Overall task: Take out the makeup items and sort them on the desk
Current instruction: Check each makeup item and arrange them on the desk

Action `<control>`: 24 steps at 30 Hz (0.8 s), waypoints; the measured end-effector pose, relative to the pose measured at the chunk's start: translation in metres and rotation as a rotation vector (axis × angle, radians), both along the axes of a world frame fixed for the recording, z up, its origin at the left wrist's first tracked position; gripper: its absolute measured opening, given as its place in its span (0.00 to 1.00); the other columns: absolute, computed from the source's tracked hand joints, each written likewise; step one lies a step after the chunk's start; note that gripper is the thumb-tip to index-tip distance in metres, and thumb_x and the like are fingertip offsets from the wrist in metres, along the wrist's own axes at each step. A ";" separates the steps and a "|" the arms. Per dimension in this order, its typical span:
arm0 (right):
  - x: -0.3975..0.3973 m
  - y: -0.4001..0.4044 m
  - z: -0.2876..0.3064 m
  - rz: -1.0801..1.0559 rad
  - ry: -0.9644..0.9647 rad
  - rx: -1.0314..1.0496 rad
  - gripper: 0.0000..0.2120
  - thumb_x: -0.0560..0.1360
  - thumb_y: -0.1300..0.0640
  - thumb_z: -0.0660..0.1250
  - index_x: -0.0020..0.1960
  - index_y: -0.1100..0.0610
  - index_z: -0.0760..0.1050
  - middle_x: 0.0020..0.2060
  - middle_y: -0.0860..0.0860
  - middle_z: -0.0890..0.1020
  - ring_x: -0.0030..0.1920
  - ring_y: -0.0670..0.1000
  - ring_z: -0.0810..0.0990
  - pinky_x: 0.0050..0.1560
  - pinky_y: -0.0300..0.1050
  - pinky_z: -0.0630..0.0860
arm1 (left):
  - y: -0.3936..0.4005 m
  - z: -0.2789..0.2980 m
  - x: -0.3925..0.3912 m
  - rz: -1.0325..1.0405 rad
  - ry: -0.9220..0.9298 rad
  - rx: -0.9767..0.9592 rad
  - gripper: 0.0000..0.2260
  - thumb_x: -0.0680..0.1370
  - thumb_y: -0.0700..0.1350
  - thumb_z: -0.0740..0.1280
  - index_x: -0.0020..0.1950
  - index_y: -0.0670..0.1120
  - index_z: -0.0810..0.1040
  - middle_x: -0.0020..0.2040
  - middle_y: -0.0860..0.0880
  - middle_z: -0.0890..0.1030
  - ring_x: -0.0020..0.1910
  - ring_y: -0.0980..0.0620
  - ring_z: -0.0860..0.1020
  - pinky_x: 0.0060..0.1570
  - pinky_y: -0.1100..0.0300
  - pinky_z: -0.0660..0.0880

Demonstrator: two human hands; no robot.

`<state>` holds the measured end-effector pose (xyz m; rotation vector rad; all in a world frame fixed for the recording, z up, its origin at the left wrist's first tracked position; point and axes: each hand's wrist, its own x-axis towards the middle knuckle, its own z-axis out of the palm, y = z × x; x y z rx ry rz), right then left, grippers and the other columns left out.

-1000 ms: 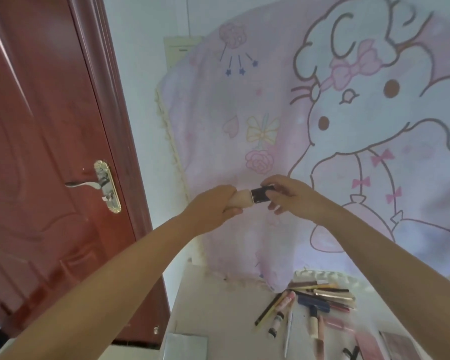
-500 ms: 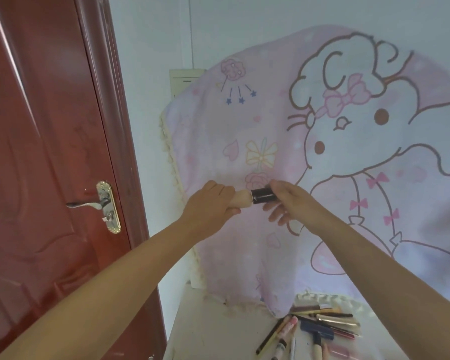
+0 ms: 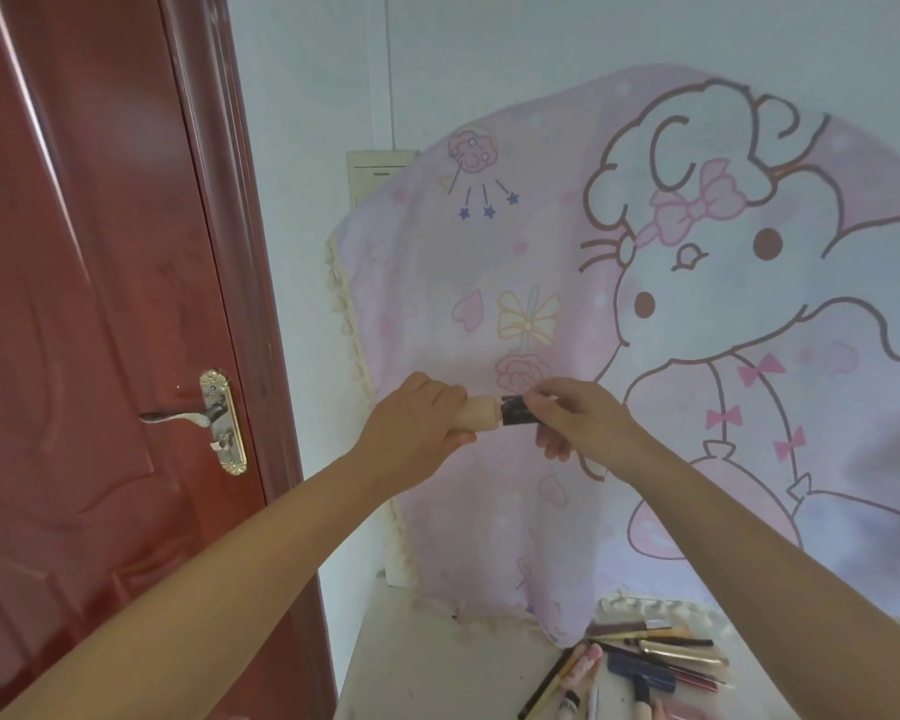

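I hold a beige makeup tube (image 3: 481, 413) with a black cap (image 3: 516, 410) up in front of me, lying sideways. My left hand (image 3: 417, 423) is wrapped around the beige body. The fingers of my right hand (image 3: 578, 420) pinch the black cap. Far below, several pencils, pens and tubes (image 3: 640, 667) lie in a loose row on the pale desk (image 3: 417, 662) at the bottom right.
A red-brown door (image 3: 89, 330) with a metal lever handle (image 3: 188, 415) fills the left side. A pink cartoon blanket (image 3: 671, 330) hangs behind the desk against the white wall.
The view has tilted upward, so the desk and its items have slid toward the bottom edge. Both hands still hold the tube the same way.
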<state>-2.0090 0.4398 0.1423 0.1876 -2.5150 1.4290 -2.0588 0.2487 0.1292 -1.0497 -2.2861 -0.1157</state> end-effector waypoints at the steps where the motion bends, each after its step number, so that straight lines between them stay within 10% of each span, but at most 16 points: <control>1: 0.000 0.001 -0.002 0.035 0.032 -0.040 0.06 0.77 0.61 0.62 0.51 0.52 0.74 0.37 0.51 0.80 0.33 0.43 0.79 0.33 0.30 0.75 | -0.001 -0.001 0.000 0.003 0.037 0.014 0.14 0.64 0.51 0.74 0.41 0.42 0.78 0.33 0.50 0.80 0.32 0.49 0.78 0.23 0.64 0.72; 4: 0.000 0.006 -0.004 0.144 0.053 -0.091 0.16 0.74 0.63 0.65 0.54 0.43 0.71 0.50 0.46 0.78 0.49 0.45 0.78 0.46 0.35 0.77 | -0.006 0.003 -0.002 -0.007 0.038 0.032 0.13 0.63 0.52 0.69 0.40 0.43 0.78 0.31 0.51 0.79 0.30 0.50 0.78 0.21 0.63 0.71; 8: -0.002 -0.005 0.003 0.085 -0.047 -0.062 0.08 0.79 0.52 0.56 0.54 0.51 0.71 0.36 0.48 0.80 0.32 0.43 0.79 0.32 0.32 0.75 | -0.011 0.007 -0.002 -0.001 0.012 0.031 0.16 0.63 0.48 0.77 0.43 0.41 0.79 0.34 0.47 0.81 0.34 0.46 0.80 0.25 0.59 0.74; 13: -0.005 -0.002 0.007 0.130 -0.009 -0.082 0.11 0.75 0.66 0.62 0.53 0.52 0.72 0.45 0.51 0.79 0.41 0.47 0.79 0.36 0.32 0.77 | -0.012 0.011 0.000 0.103 -0.102 0.066 0.19 0.78 0.53 0.59 0.65 0.44 0.69 0.59 0.48 0.75 0.61 0.49 0.69 0.54 0.59 0.68; 16: -0.006 0.000 0.006 0.214 -0.044 -0.098 0.19 0.74 0.65 0.65 0.59 0.47 0.69 0.54 0.49 0.76 0.49 0.47 0.79 0.42 0.37 0.79 | -0.017 0.005 -0.002 0.123 -0.132 0.069 0.19 0.79 0.54 0.58 0.65 0.46 0.68 0.60 0.50 0.74 0.60 0.51 0.68 0.55 0.61 0.68; 21: -0.004 -0.010 -0.004 0.146 -0.059 -0.030 0.05 0.77 0.61 0.61 0.51 0.54 0.73 0.34 0.50 0.79 0.30 0.44 0.78 0.33 0.35 0.76 | -0.018 -0.012 0.003 0.084 -0.175 0.084 0.18 0.78 0.53 0.59 0.62 0.44 0.70 0.56 0.48 0.76 0.57 0.48 0.70 0.50 0.62 0.65; 24: 0.002 -0.010 -0.031 0.175 -0.074 -0.053 0.14 0.73 0.70 0.63 0.47 0.50 0.73 0.37 0.50 0.78 0.31 0.39 0.78 0.35 0.33 0.77 | -0.021 -0.036 0.011 0.069 -0.245 0.116 0.16 0.78 0.52 0.62 0.59 0.41 0.73 0.52 0.44 0.78 0.53 0.45 0.71 0.46 0.60 0.63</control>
